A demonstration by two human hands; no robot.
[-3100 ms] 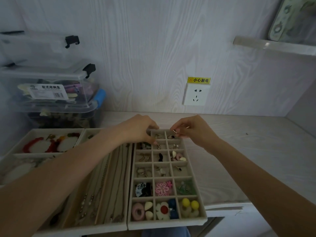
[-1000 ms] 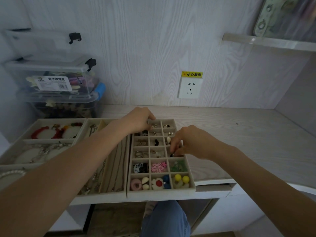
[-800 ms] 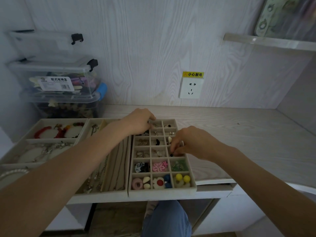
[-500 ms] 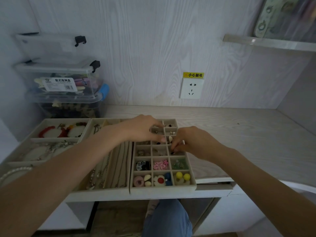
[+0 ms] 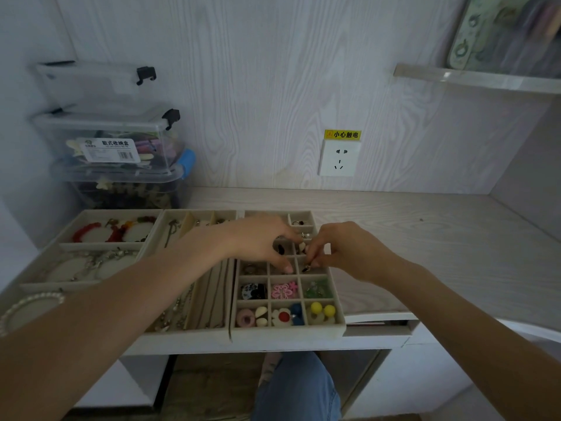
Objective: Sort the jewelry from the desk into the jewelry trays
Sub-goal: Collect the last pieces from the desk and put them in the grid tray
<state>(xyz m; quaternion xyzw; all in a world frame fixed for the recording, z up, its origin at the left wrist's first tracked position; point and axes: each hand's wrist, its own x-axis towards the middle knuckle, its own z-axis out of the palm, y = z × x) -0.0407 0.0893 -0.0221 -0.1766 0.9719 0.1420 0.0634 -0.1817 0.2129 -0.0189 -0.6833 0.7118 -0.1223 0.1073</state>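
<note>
A beige compartment tray (image 5: 288,329) lies at the desk's front edge, its cells holding rings, earrings and coloured studs. My left hand (image 5: 258,241) rests over its middle rows, thumb and fingers spread apart, the thumb tip down in a centre cell. A black earring (image 5: 280,249) shows in the gap under it. My right hand (image 5: 346,252) hovers over the tray's right column. Its fingertips pinch a small dark earring (image 5: 306,268) just above a cell. The far cells are partly hidden by both hands.
A necklace tray (image 5: 194,302) adjoins on the left, then a bracelet tray (image 5: 109,214) with red bracelets. A pearl bracelet (image 5: 30,302) lies at far left. Stacked clear storage boxes (image 5: 121,153) stand at back left. A wall socket (image 5: 339,158) sits behind the bare desk (image 5: 425,238).
My left hand came from the tray's far corner toward the middle, close to my right hand. My right hand stayed over the right column, fingertips still pinched together.
</note>
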